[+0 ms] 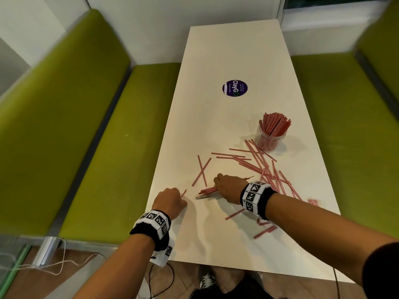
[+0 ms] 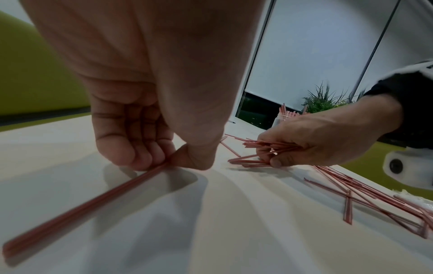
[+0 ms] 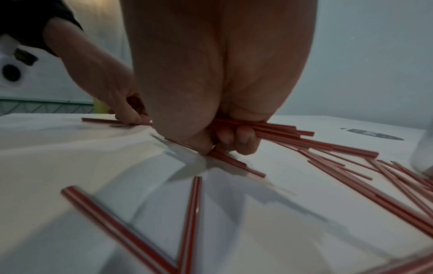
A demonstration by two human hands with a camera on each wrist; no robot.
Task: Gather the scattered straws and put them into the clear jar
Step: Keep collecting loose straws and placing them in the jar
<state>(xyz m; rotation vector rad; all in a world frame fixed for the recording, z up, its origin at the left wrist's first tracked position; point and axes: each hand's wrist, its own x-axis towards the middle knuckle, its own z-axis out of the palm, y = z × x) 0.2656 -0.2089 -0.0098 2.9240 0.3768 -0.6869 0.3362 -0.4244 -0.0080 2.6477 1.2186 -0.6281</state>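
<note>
Red-and-white straws (image 1: pixel 257 160) lie scattered over the near half of the white table (image 1: pixel 226 50). The clear jar (image 1: pixel 270 138) stands at the right, upright and packed with straws. My left hand (image 1: pixel 170 200) sits near the table's left edge and pinches a single straw (image 2: pixel 93 207) between thumb and fingers. Low over the table, my right hand (image 1: pixel 228 187) holds a bundle of straws (image 3: pixel 269 129) in its curled fingers, and the bundle's ends (image 1: pixel 207 190) stick out to the left.
A round purple sticker (image 1: pixel 235 88) lies flat on the table beyond the straws. Green padded benches (image 1: pixel 86 126) run along both long sides. More straws (image 1: pixel 264 230) lie under and behind my right wrist near the front edge. Cables (image 1: pixel 54 266) trail on the floor.
</note>
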